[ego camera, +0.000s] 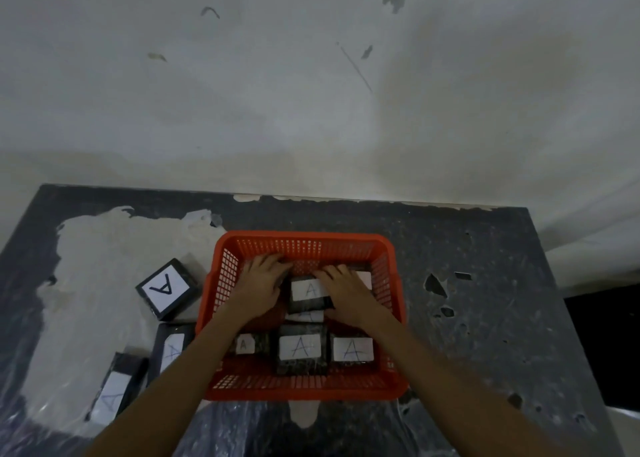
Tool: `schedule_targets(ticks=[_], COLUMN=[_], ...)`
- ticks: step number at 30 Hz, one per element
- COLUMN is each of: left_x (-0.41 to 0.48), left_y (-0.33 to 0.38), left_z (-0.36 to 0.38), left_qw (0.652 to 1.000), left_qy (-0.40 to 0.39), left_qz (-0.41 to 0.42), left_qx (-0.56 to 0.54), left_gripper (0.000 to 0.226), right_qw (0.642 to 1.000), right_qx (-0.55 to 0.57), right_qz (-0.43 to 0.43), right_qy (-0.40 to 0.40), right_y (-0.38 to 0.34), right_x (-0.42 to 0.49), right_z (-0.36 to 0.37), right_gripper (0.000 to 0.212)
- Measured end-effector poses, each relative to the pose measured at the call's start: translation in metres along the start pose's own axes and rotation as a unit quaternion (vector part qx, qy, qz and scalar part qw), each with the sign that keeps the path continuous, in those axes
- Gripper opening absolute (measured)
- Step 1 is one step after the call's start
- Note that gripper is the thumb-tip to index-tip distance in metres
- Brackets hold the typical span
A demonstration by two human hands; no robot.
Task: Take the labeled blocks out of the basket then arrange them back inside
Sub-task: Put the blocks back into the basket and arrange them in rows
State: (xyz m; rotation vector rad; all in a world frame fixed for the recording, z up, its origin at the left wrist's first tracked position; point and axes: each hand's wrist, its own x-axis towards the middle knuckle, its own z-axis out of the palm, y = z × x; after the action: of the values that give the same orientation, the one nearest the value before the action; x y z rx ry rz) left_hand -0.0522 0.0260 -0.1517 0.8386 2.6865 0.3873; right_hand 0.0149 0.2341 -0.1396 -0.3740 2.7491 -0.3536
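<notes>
An orange mesh basket [304, 245] stands on a dark table. Inside it lie several dark blocks with white paper labels marked "A". Both hands are inside the basket, on either side of one block [308, 292] near the middle. My left hand [258, 288] presses against its left side. My right hand [349, 292] lies over its right end and partly covers the label. Along the basket's near side sit three more labeled blocks, at the left [247, 344], the middle [300, 349] and the right [352, 350]. Another block behind my right hand is mostly hidden.
Three labeled blocks lie on the table left of the basket: one [168, 288] by its far-left corner, one [171, 351] partly under my left forearm, one [112, 389] near the front-left edge. A pale worn patch [104, 269] covers the table's left part. A white wall rises behind.
</notes>
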Motion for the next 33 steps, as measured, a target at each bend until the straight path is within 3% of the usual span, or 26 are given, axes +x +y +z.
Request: schedule_targets(ticks=[2,7,12,16,23,30,33], left_x=[-0.005,-0.024,-0.031,-0.03,-0.007,-0.003,-0.009], left_y=[-0.011,-0.019,-0.021,-0.021,-0.011,-0.011,-0.012], left_z=[-0.007,-0.014,-0.017,-0.019,-0.019,-0.011,-0.006], left_qw=[0.999,0.988,0.954,0.935,0.971,0.988,0.996], left_qy=[-0.039,-0.032,-0.098,-0.116,-0.033,-0.031,-0.003], left_qz=[-0.012,-0.054,0.131,0.135,-0.004,-0.061,-0.046], left_qx=[0.035,0.143,0.251,0.306,0.238,0.135,0.076], left_gripper=[0.059,0.065,0.075,0.071,0.066,0.073,0.08], right_qw=[1.0,0.997,0.995,0.992,0.987,0.995,0.995], right_qx=[0.001,0.045,0.061,0.088,0.108,0.069,0.063], right_qz=[0.003,0.024,0.052,0.066,0.077,0.067,0.076], right_qy=[0.009,0.065,0.051,0.055,0.086,0.024,0.026], right_y=[-0.003,-0.006,-0.006,-0.007,-0.001,-0.013,-0.015], right_x=[0.0,-0.004,0.001,0.004,0.002,0.02,0.022], right_z=[0.001,0.0,-0.004,-0.006,-0.017,-0.014,-0.006], right_gripper=[0.082,0.077,0.084,0.087,0.081,0.074,0.076])
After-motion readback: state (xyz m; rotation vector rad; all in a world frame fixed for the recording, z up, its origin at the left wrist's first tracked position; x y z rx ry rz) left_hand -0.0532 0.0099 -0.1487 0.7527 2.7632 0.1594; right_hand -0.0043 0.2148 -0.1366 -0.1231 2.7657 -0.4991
